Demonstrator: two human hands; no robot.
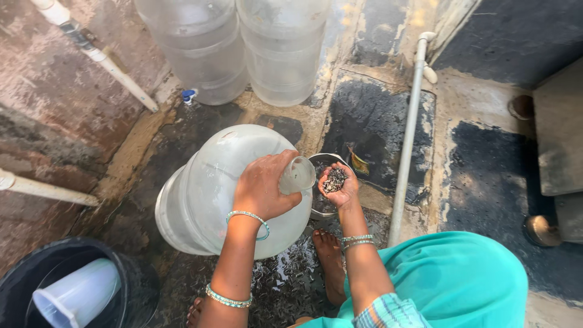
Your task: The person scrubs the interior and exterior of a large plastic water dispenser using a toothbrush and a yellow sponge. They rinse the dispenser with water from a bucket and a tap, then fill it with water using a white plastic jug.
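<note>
A large clear plastic water jar (206,194) lies tilted on the wet floor, its open neck (299,175) pointing right. My left hand (264,187) grips the jar at its neck. My right hand (340,182) is cupped right beside the opening, holding a small heap of dark gravel-like grit (334,180). Beneath the neck and that hand stands a small steel bowl (322,209), mostly hidden.
Two more clear jars (209,48) (282,51) stand at the back. A black bucket (127,285) with a white mug (76,297) is at the lower left. A white pipe (408,133) runs down the floor on the right. My bare foot (331,261) rests on wet ground.
</note>
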